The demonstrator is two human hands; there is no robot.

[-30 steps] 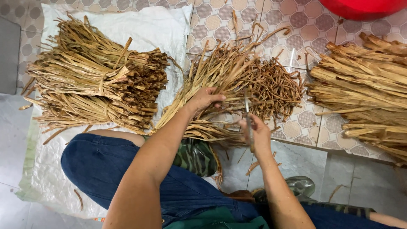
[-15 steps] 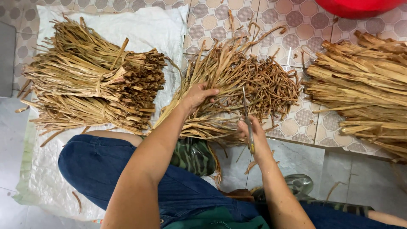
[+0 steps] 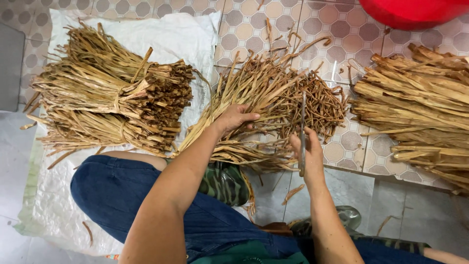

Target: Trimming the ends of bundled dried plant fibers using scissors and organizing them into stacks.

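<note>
Left hand (image 3: 234, 119) lay open-fingered on loose tan dried-stalk bundle (image 3: 259, 98); right hand (image 3: 307, 155), beside bundle, gripped thin metal blade (image 3: 303, 131).

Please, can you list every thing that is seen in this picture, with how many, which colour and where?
loose dried stalks: one pile, tan-brown, centre, on the floor
tied stalk bundles: several, tan, left, on the sack
more stalk bundles: a stack, tan, right
woven sack: one, white, left, spread on the floor
tiled floor: patterned, beige-pink
red tub: one, top right, partly out of view
knife: one, grey blade, in the right hand
rubber boots: two, green, bottom centre
left hand: on the loose stalks
right hand: fingers around the knife
</note>
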